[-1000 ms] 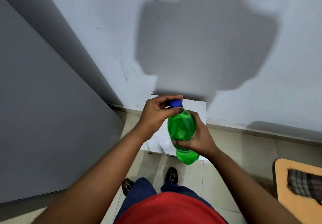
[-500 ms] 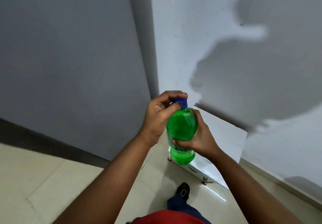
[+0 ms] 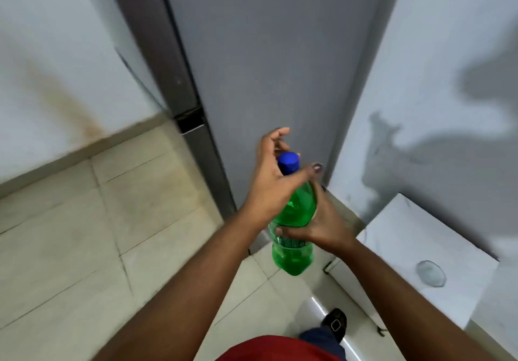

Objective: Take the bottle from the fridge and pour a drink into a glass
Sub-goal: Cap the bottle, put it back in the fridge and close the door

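Bottle [image 3: 294,221] in right hand [image 3: 322,226]

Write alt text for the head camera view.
A right hand grips a green bottle while the left hand opens around its blue cap. An empty glass stands on a white table to the right.

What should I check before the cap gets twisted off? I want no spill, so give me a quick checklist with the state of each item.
1. Bottle held firmly: ok, the right hand wraps its middle.
2. Blue cap in place: ok.
3. Left hand gripping the cap: not ok, its fingers are spread open around it.
4. Bottle upright: ok, only slightly tilted.
5. Glass ready: ok, it stands on the white table.
6. Glass clean and empty: cannot tell.
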